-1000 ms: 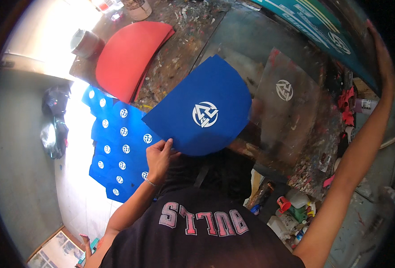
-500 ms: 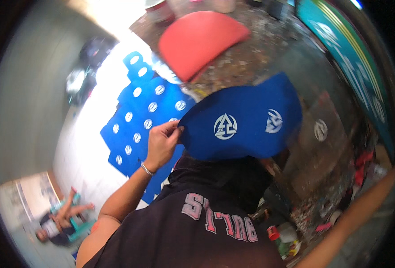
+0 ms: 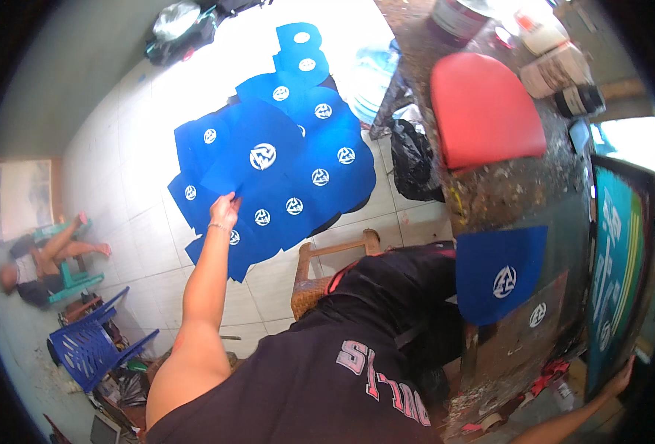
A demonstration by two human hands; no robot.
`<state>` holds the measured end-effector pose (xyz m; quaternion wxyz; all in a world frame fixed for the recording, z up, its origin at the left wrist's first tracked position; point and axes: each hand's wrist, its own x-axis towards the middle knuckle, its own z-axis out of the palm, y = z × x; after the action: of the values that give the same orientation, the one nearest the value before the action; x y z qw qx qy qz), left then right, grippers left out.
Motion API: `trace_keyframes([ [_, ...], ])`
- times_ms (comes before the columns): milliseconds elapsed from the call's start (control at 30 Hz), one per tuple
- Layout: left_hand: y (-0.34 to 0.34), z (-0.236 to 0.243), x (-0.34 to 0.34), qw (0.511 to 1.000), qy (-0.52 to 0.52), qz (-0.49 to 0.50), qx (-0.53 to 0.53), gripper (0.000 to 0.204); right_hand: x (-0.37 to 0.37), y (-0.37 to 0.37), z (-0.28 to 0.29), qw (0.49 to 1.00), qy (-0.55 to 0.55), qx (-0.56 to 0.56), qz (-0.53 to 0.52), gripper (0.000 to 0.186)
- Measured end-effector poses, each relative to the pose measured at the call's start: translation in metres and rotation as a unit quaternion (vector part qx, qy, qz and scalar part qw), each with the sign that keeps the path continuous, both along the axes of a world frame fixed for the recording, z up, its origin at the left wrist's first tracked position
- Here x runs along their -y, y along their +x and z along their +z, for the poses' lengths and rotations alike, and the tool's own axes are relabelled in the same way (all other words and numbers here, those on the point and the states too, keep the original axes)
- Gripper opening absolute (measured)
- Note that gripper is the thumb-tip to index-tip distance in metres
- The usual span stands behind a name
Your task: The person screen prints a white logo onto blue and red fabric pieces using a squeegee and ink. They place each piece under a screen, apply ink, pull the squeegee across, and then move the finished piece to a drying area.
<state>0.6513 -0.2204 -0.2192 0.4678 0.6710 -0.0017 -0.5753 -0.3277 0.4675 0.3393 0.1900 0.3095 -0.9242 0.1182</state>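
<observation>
Out to the left, my left hand [image 3: 226, 211] pinches the near edge of a blue sheet piece [image 3: 247, 140] with a white round emblem. The piece is over a spread of similar blue pieces [image 3: 346, 177] on the tiled floor, partly covering some. At the far right, my right hand [image 3: 623, 376] has its fingers closed round the lower end of a teal screen-printing frame [image 3: 615, 274], tilted up beside the worktable [image 3: 483, 196]. On the table's near part lies another blue piece [image 3: 501, 255] with a white emblem, next to a printed emblem [image 3: 538, 315] on the tabletop.
A red padded seat shape [image 3: 483, 111] rests on the table, with tubs and jars [image 3: 557, 70] behind it. Below the table's left edge are a black plastic bag [image 3: 412, 159] and a wooden stool [image 3: 305, 274]. A person [image 3: 28, 270] sits far left, near a blue chair [image 3: 87, 348].
My left hand has carried the blue piece left, from beside the table to over the floor spread. The view has turned left; the frame-holding right hand and the table's blue piece now show clearly.
</observation>
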Motion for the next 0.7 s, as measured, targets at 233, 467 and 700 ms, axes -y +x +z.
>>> trace_keyframes([
  [233,-0.007,-0.103,0.118,0.932,0.091,-0.235,0.260,0.039,0.029,0.094,-0.035,0.998,0.028,-0.032,-0.036,0.046],
  [467,-0.028,-0.158,0.150,0.941,0.091,-0.204,0.253,0.045,0.064,0.155,-0.079,0.991,0.012,-0.105,-0.082,0.049],
  [700,-0.050,-0.202,0.131,0.940,0.096,-0.203,0.258,0.051,0.076,0.185,-0.078,0.979,0.063,-0.147,-0.123,0.052],
])
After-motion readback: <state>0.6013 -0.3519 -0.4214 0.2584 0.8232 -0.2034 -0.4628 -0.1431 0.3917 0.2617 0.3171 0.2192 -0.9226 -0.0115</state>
